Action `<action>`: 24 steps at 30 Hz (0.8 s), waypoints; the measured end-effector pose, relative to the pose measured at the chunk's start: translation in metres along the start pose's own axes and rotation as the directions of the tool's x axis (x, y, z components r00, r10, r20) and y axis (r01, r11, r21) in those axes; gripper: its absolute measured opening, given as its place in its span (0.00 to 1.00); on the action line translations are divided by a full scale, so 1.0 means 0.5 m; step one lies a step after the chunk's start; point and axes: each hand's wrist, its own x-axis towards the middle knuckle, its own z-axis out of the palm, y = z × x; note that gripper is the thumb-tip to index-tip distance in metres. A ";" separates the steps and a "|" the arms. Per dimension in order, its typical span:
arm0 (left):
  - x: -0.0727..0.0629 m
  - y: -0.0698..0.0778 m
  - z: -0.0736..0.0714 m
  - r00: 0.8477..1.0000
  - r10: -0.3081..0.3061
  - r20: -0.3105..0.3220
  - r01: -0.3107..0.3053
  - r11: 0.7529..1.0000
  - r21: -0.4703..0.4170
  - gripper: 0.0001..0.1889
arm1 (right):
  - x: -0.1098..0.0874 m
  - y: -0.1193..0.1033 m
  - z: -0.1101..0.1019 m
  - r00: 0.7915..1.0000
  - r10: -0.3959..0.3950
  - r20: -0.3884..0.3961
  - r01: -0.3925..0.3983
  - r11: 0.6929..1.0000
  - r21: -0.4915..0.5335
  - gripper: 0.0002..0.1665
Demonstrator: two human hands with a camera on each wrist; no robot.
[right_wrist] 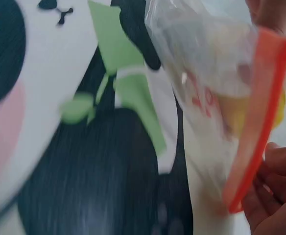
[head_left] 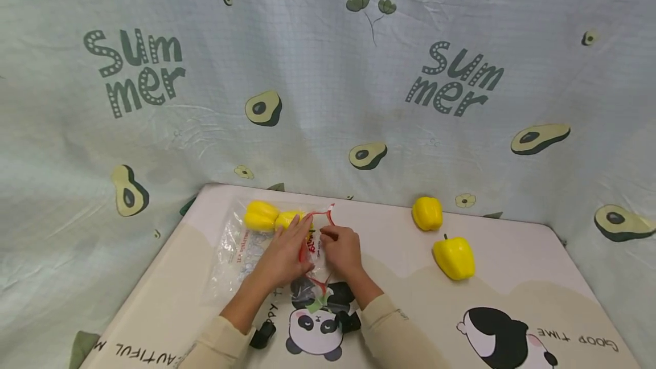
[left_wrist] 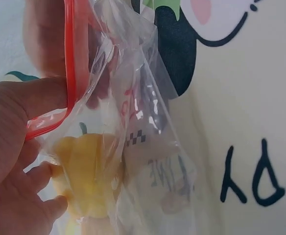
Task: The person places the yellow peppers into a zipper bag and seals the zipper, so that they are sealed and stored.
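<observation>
A clear plastic zip bag with a red zip edge lies at the left of the table. Two yellow bell peppers show at its far end; one pepper is seen through the plastic in the left wrist view. My left hand lies over the bag's mouth, holding the red edge, its thumb against the strip. From the right, my right hand pinches the same mouth with curled fingers. The bag's mouth stands partly apart between both hands.
Two more yellow bell peppers, one farther back and one nearer, stand on the table's right side. The table cover has panda and lettering prints. A pale curtain with avocado prints hangs behind the table.
</observation>
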 end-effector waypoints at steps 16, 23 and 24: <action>0.006 -0.001 -0.001 0.999 -0.035 0.029 0.036 0.999 -0.011 0.55 | -0.002 0.042 -0.166 0.994 0.057 -0.091 -0.050 0.996 0.072 0.10; 0.007 0.003 0.000 0.999 -0.029 0.034 0.028 1.000 0.009 0.55 | -0.007 0.066 -0.251 0.985 0.131 -0.113 -0.125 0.991 0.058 0.13; 0.007 0.003 0.000 0.999 -0.029 0.035 0.029 1.000 0.013 0.55 | -0.009 0.069 -0.263 0.983 0.142 -0.113 -0.136 0.989 0.059 0.14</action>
